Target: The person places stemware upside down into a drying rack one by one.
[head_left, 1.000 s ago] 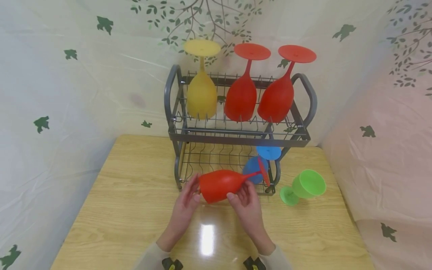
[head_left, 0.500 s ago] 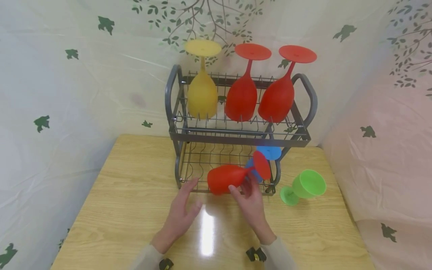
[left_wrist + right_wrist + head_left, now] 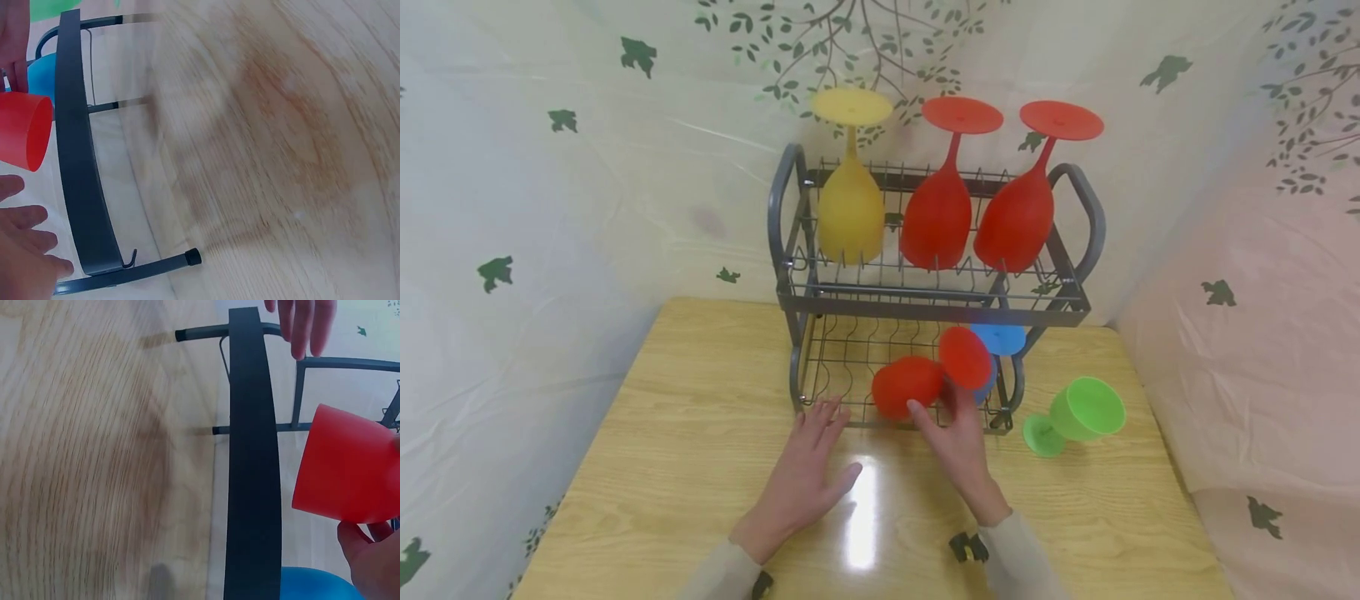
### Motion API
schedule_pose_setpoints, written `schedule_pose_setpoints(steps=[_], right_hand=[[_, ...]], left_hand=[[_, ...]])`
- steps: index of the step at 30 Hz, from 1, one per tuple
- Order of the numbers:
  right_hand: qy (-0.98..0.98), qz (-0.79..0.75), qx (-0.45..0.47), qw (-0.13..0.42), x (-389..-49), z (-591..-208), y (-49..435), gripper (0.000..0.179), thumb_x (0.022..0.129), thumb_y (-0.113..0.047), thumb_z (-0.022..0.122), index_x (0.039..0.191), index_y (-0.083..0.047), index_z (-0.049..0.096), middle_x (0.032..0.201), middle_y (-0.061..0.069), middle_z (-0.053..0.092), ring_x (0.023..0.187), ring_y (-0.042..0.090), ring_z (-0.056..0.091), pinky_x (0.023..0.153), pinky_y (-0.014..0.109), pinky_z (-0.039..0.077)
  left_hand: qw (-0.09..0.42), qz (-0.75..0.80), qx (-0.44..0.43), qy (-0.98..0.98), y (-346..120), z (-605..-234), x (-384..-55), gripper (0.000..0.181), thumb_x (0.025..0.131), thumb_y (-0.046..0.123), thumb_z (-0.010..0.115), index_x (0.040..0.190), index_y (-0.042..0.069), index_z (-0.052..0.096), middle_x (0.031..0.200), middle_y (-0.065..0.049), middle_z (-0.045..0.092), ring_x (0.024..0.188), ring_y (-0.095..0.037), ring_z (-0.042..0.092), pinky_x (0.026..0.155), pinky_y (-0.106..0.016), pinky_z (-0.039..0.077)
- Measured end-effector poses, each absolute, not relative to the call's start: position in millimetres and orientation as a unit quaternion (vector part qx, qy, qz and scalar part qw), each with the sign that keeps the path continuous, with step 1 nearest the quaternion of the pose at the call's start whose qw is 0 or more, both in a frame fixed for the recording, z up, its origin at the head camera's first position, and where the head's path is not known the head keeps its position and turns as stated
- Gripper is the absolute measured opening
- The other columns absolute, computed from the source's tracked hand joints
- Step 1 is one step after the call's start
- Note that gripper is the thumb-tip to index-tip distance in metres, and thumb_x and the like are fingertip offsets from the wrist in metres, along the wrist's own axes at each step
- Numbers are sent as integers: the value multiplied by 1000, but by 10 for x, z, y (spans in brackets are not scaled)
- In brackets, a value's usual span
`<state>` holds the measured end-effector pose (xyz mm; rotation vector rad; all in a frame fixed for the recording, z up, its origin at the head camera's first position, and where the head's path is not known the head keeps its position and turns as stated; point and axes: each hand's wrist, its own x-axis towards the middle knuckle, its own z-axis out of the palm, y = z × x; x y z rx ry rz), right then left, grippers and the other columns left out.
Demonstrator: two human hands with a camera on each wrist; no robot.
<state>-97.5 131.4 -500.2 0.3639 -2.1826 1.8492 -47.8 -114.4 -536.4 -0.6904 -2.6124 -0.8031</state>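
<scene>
My right hand [image 3: 958, 437] grips a red plastic goblet [image 3: 907, 387] near where its bowl meets the stem. The goblet lies tilted over the lower tier of a dark wire dish rack [image 3: 857, 350], its bowl toward the left and its round foot up at the right. In the right wrist view, thumb and fingers press on the goblet's bowl [image 3: 347, 469]. My left hand [image 3: 801, 475] is apart from the goblet, fingers spread near the rack's front left edge. Behind the held goblet, a blue goblet [image 3: 997, 338] stands upside down on the lower tier, partly hidden.
On the upper tier stand an upturned yellow goblet [image 3: 851, 208] and two upturned red goblets [image 3: 936, 217]. A green goblet [image 3: 1086, 408] stands tilted on the wooden table [image 3: 685, 467] right of the rack. A patterned cloth [image 3: 625, 167] hangs behind.
The red goblet has moved forward over the lower tier, its foot swinging up toward the right. My left hand has let go of the bowl and drawn away to the left.
</scene>
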Motion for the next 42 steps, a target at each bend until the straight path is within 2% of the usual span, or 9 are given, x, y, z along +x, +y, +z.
schedule_pose_setpoints(steps=[7, 12, 18, 25, 31, 35, 42], right_hand=[[-780, 598, 122, 138, -1044, -4983, 1301, 78, 87, -4, 83, 152, -12, 41, 151, 12, 52, 137, 33, 54, 112, 50, 46], [-796, 576, 123, 135, -1094, -4989, 1293, 78, 86, -2, 82, 151, -15, 41, 153, 6, 50, 139, 28, 51, 113, 52, 45], [-811, 556, 125, 129, -1160, -5023, 1289, 78, 86, 0, 80, 151, -19, 42, 152, 0, 51, 139, 23, 51, 112, 53, 46], [-841, 519, 108, 109, -1199, -5007, 1276, 74, 87, -5, 80, 150, -17, 43, 151, 3, 50, 138, 28, 52, 112, 53, 45], [-857, 496, 104, 94, -1250, -5018, 1260, 70, 90, -9, 78, 150, -18, 43, 152, 4, 50, 137, 28, 53, 111, 55, 46], [-859, 491, 111, 94, -1274, -5034, 1254, 69, 91, -10, 78, 150, -18, 43, 151, 4, 50, 137, 28, 53, 110, 55, 47], [-862, 487, 106, 91, -1303, -5046, 1220, 67, 90, -8, 78, 149, -15, 46, 150, 8, 52, 136, 30, 53, 110, 55, 47]], left_hand=[[116, -222, -230, -940, -1156, -5379, -466, 76, 98, 50, 57, 157, 4, 42, 169, -18, 24, 152, -45, 26, 120, -67, 22], [100, -203, -227, -947, -1162, -5409, -468, 79, 100, 54, 54, 160, 7, 37, 170, -16, 20, 153, -46, 23, 121, -68, 16], [110, -183, -234, -949, -1170, -5461, -482, 80, 99, 55, 54, 160, 6, 38, 169, -18, 21, 153, -47, 24, 120, -68, 21], [103, -177, -230, -951, -1166, -5477, -479, 79, 99, 54, 57, 157, 2, 42, 169, -18, 18, 153, -46, 22, 122, -66, 19], [94, -174, -229, -953, -1161, -5467, -476, 80, 99, 55, 56, 156, 1, 43, 169, -18, 17, 156, -41, 15, 123, -65, 18], [93, -171, -229, -954, -1154, -5456, -478, 80, 99, 55, 57, 156, 1, 42, 169, -19, 17, 155, -44, 18, 122, -65, 19], [86, -165, -229, -955, -1147, -5450, -482, 80, 99, 56, 56, 155, 0, 44, 168, -19, 18, 156, -41, 16, 123, -64, 19]])
